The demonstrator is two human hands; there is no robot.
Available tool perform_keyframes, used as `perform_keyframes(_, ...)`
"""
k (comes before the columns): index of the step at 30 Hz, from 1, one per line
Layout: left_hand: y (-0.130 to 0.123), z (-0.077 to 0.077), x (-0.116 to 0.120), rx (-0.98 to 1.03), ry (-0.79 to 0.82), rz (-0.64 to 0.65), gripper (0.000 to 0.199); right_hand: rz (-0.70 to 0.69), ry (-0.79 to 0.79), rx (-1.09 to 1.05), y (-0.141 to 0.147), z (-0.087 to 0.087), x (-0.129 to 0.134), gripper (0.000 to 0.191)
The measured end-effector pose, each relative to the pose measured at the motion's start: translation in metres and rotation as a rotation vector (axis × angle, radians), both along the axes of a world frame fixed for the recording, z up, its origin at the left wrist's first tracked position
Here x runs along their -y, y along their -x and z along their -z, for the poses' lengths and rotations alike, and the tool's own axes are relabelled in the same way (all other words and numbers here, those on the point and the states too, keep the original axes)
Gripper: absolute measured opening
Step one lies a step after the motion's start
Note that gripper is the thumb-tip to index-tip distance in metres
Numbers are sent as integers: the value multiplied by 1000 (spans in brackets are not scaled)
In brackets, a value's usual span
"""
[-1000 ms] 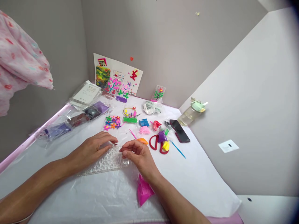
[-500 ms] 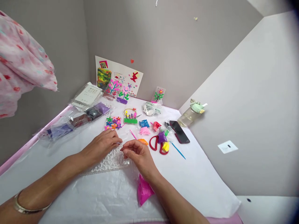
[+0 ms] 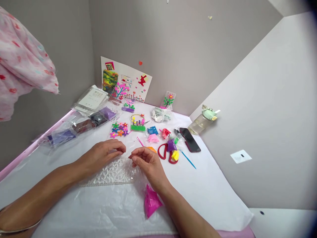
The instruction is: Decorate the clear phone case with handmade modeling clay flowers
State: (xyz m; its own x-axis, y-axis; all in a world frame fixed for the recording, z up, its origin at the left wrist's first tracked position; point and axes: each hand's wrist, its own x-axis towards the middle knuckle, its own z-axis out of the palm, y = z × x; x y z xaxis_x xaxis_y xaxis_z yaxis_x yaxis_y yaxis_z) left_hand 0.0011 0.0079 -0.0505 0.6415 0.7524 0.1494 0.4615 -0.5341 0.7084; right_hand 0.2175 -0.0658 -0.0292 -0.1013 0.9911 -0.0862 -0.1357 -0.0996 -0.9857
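My left hand (image 3: 104, 153) hovers over the left part of a clear, textured plastic sheet (image 3: 111, 173), thumb and fingers pressed together; anything between their tips is too small to make out. Just right of it, my right hand (image 3: 146, 162) pinches a small dark red bit (image 3: 130, 156) between thumb and forefinger. A short gap separates the two hands' fingertips. A bright pink packet of clay (image 3: 151, 201) lies below my right wrist. Beyond the hands are a clear sheet of colourful clay flowers (image 3: 120, 130) and a green clay base with little flowers (image 3: 138, 128).
Red-handled scissors (image 3: 162, 151), small clay packets (image 3: 171, 145), a blue stick (image 3: 189, 160) and a phone (image 3: 190, 140) lie to the right. A bottle (image 3: 204, 120) stands by the wall. Bagged clay (image 3: 84, 126) lines the left edge. A decorated card (image 3: 146, 82) leans at the back.
My left hand has drawn away to the left, widening the gap between the hands. More of the textured sheet shows. My right hand keeps its pinch almost in place.
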Motion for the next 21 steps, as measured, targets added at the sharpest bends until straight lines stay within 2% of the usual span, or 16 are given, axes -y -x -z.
perform_keyframes(4, 13, 2, 3, -12, 82, 77, 28, -31, 27, -6, -1, 0, 2, 20)
perform_keyframes(7, 14, 5, 3, -45, 56, 110, 27, -64, 49, 16, 0, 1, 2, 20)
perform_keyframes(13, 14, 12, 3, -63, -40, 88, 26, -76, 57, 17, 2, 0, 2, 21)
perform_keyframes(21, 15, 13, 2, -12, -28, 92, 34, -86, 51, 20, 2, -2, 4, 19)
